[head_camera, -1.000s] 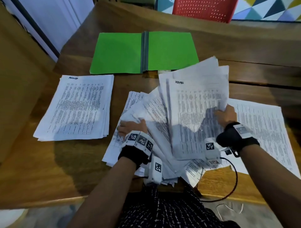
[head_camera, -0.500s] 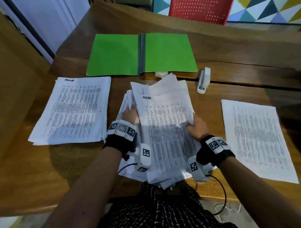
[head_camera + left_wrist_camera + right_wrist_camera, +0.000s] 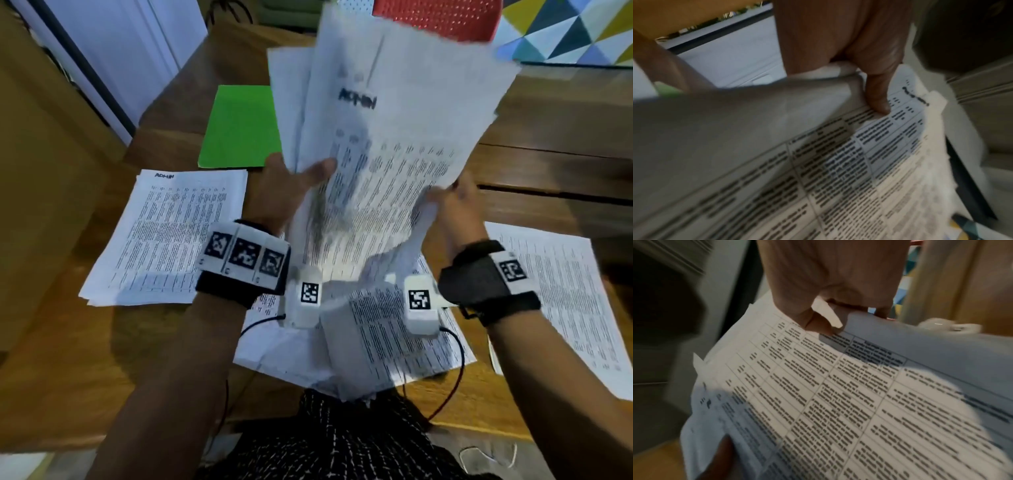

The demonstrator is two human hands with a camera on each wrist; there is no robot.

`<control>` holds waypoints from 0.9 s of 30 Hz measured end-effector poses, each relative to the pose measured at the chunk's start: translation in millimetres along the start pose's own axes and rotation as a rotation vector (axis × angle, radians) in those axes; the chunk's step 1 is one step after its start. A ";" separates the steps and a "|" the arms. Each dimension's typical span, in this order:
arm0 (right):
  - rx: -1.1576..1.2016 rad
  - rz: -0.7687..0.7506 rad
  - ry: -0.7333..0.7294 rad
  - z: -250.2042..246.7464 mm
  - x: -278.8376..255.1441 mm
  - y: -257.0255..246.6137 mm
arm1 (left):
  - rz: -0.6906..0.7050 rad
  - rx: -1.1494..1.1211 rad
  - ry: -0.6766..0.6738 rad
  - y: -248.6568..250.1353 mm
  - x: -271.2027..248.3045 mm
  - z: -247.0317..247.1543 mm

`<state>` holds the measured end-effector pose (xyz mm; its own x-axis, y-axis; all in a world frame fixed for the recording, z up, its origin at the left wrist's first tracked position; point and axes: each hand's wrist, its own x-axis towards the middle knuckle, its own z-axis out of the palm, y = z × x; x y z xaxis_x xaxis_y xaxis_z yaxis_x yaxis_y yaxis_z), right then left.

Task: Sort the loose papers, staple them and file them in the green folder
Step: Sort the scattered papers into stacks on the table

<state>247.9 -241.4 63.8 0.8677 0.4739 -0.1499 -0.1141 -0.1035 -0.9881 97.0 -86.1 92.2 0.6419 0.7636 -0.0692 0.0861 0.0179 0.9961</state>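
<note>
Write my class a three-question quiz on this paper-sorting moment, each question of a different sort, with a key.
1. True or false: the bundle of papers lies flat on the table.
2. Multiple choice: what holds the bundle? A) the left hand alone B) the right hand alone C) both hands, one at each side edge.
3. Fill in: the stack lying on the table on the person's left is headed with the word ____.

Key: 1 false, it is raised, tilted up toward the camera; 2 C; 3 ADMIN.
</note>
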 end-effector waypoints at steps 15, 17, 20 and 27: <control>-0.051 -0.702 0.111 20.3 -32.6 -37.6 | 0.266 -0.201 0.153 24.4 -1.3 -13.4; -0.220 -0.871 0.126 22.5 -29.8 -44.2 | 0.300 -0.175 0.207 33.3 1.2 -11.9; -0.514 -0.946 0.111 23.3 -29.7 -54.1 | 0.296 -0.035 0.268 46.1 5.2 -9.5; -0.625 -0.945 0.093 23.3 -28.4 -54.0 | 0.115 0.395 0.293 61.6 21.8 -9.7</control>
<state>218.2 -228.9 120.5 0.5139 0.5297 0.6748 0.8437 -0.1699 -0.5091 108.9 -62.1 152.7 0.4282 0.8964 0.1142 0.3453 -0.2792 0.8960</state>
